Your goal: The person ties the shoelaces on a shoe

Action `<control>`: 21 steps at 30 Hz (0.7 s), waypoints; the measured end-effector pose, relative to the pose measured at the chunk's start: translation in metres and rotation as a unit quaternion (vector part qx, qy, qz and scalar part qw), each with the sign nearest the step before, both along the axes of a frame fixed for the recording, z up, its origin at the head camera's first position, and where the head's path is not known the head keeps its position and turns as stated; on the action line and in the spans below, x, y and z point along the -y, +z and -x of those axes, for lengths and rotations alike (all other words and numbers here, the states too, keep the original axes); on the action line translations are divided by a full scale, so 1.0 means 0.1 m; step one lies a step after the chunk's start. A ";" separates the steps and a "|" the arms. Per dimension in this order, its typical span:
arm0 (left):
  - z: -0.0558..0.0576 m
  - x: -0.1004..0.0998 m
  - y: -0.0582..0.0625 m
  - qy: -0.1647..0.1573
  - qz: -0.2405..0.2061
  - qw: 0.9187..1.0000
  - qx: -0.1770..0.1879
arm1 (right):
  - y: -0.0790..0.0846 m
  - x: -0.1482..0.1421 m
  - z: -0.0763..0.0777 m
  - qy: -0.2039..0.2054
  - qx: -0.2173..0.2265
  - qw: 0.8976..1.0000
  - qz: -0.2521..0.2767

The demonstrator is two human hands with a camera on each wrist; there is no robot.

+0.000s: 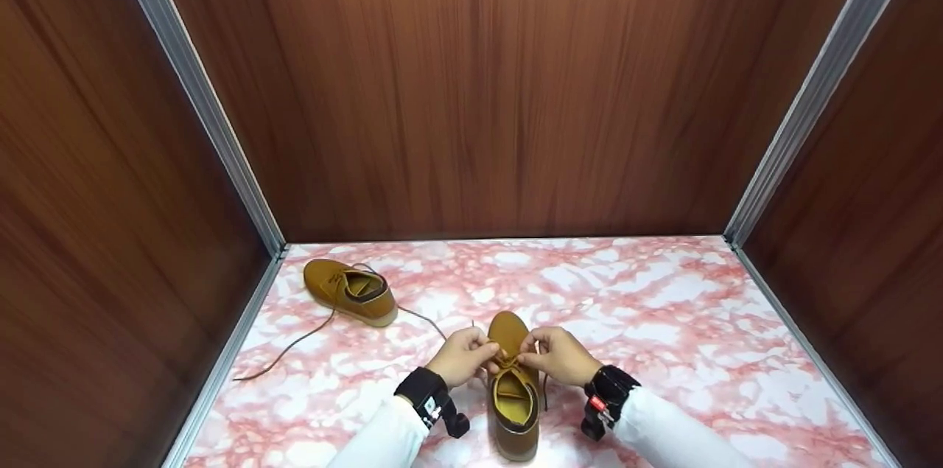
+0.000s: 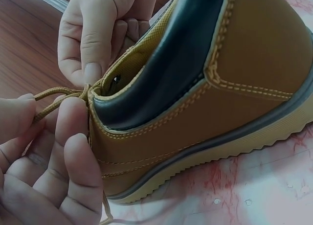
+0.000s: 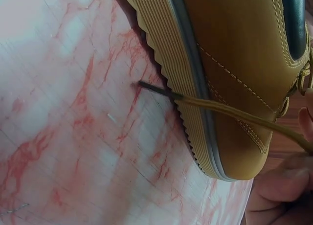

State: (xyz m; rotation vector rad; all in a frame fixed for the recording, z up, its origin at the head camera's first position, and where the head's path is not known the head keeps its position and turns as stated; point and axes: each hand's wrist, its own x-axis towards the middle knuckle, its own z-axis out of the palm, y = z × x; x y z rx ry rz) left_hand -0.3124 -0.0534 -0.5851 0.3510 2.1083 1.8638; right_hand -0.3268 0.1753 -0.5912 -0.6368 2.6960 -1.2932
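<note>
A tan lace-up shoe (image 1: 508,328) stands on the table, toe pointing away from me. My left hand (image 1: 463,356) is at the left of its lacing and pinches a loop of brown shoelace (image 2: 56,94) between thumb and forefinger. On the other side, my right hand (image 1: 561,357) pinches the lace close to the knot, its thumb (image 2: 93,63) at the top of the lacing. From the right hand a free lace end (image 3: 234,118) with a dark tip runs across the shoe's side. The right fingers are partly cut off in the right wrist view.
A second tan shoe (image 1: 320,280) lies at the back left, its loose laces (image 1: 295,344) trailing over the table. The pink-and-white marbled tabletop (image 1: 648,298) is bounded by brown wood-grain panels (image 1: 501,85) with metal corner rails (image 1: 206,99).
</note>
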 end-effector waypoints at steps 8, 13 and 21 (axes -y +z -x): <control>0.01 0.00 -0.02 0.001 -0.005 1.000 0.005 | 0.02 0.01 -0.01 0.030 -0.021 0.999 -0.025; 0.01 0.00 -0.02 0.001 -0.002 1.000 0.002 | 0.02 0.01 -0.02 0.049 0.001 0.999 -0.012; -0.01 0.01 -0.03 -0.003 -0.014 1.000 -0.001 | 0.00 0.03 -0.02 0.050 -0.012 0.999 -0.010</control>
